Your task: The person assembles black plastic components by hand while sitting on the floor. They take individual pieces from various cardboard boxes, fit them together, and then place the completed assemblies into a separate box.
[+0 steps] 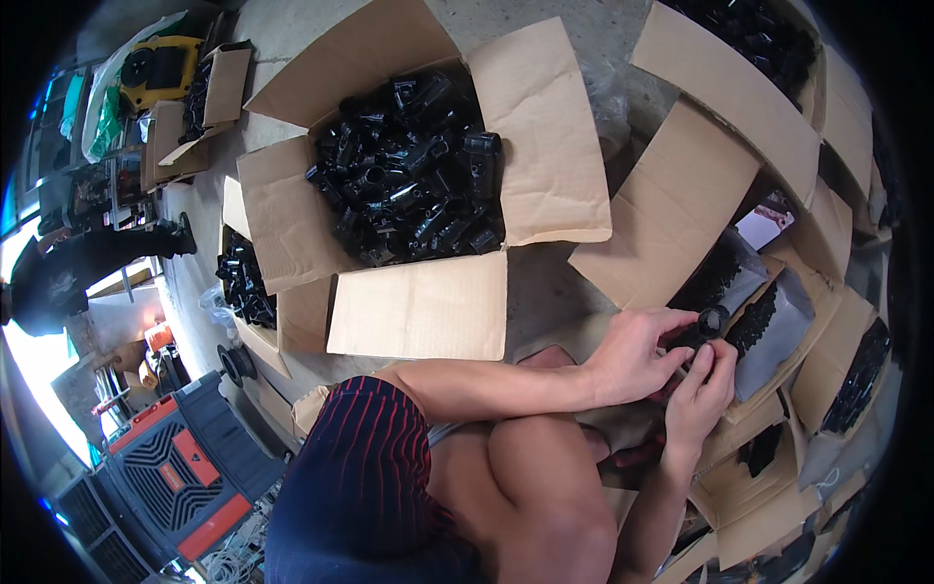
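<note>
Both hands meet at the right over a small black plastic part with a round, open end (713, 321). My left hand (634, 356) reaches across from the left, fingers closed round the part's near side. From below comes my right hand (697, 391), its thumb and fingers pinched on the same part. My fingers hide much of its body. Just beyond the hands, an open carton (822, 297) holds grey plastic bags (775, 336) with small black pieces in them.
A large open carton (416, 302) full of black plastic fittings (413, 175) stands ahead, flaps spread. More cartons (671, 209) crowd the right side. At the lower left sits a grey and red machine (180, 472). Another person (97, 268) stands at the far left.
</note>
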Available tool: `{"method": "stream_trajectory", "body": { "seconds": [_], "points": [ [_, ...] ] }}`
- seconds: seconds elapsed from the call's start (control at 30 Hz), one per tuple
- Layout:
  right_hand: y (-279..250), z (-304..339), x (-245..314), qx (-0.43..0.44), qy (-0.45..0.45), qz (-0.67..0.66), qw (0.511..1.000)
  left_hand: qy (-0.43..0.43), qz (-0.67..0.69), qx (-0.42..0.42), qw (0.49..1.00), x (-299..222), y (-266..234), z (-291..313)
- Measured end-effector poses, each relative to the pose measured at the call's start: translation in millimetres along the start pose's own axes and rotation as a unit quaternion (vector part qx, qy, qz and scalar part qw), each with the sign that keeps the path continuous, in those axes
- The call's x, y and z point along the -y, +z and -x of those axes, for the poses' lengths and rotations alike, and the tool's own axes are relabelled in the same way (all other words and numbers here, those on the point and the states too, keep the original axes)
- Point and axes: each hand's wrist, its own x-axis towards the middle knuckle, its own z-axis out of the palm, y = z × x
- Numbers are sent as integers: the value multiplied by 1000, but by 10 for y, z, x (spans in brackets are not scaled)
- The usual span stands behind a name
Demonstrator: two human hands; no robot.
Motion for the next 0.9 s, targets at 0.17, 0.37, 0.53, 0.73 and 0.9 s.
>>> {"method": "stream_trajectory", "body": {
  "seconds": [0.17,0.37,0.53,0.73,0.9],
  "points": [
    [-143,150,-148,63,159,-67,983,20,13,-19,1000,40,72,31],
    [-173,192,8,14,41,14,999,69,-17,0,997,-104,19,183],
    [-416,419,385,35,37,-143,988,138,-33,20,990,-492,-267,692],
    [-966,716,325,78,42,-237,967,393,-111,65,911,-1308,-600,1483],
    [-1514,1371,1687,-19,13,-216,976,500,-166,-1,850,-1605,-1043,2344]
  ]
}}
